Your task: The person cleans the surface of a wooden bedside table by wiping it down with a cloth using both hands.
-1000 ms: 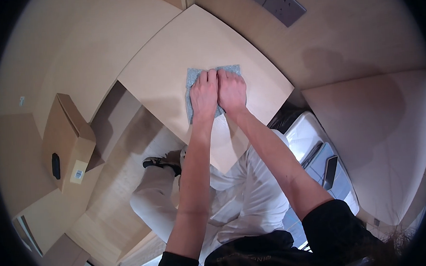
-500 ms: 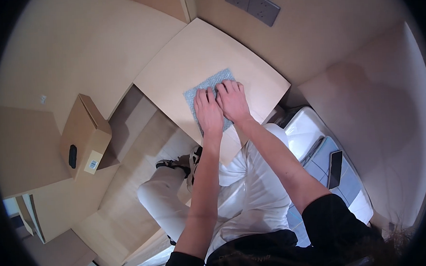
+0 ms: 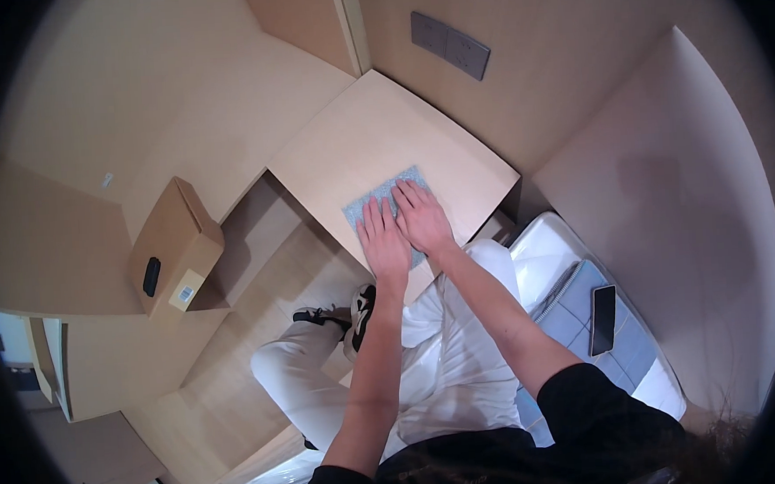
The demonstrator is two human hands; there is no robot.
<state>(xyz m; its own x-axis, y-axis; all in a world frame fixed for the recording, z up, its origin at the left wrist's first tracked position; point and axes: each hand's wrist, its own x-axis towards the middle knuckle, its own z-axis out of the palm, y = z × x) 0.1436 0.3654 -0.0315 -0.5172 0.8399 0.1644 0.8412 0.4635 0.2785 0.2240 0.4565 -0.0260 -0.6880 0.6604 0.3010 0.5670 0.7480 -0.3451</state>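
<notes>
A grey-blue, rough-textured cloth [image 3: 383, 191] lies flat on a light wooden tabletop [image 3: 385, 119] in front of me. My left hand [image 3: 385, 244] presses down on its left part, palm down, fingers stretched forward. Right beside it, my right hand [image 3: 423, 217] rests flat on the right part of the cloth, fingers also extended. Both hands cover much of the cloth, so its middle is hidden. Neither hand grips it.
A brown cardboard box [image 3: 171, 240] with a black handle stands on a ledge at left. A phone [image 3: 602, 320] lies on a blue quilted mattress [image 3: 574, 298] at right. Wall sockets [image 3: 450, 46] are mounted beyond the tabletop. A curved panel [image 3: 666, 210] rises at right.
The view has shifted, so the tabletop and box sit lower in it. Both hands stay flat on the cloth, side by side; whether they slid over the tabletop I cannot tell.
</notes>
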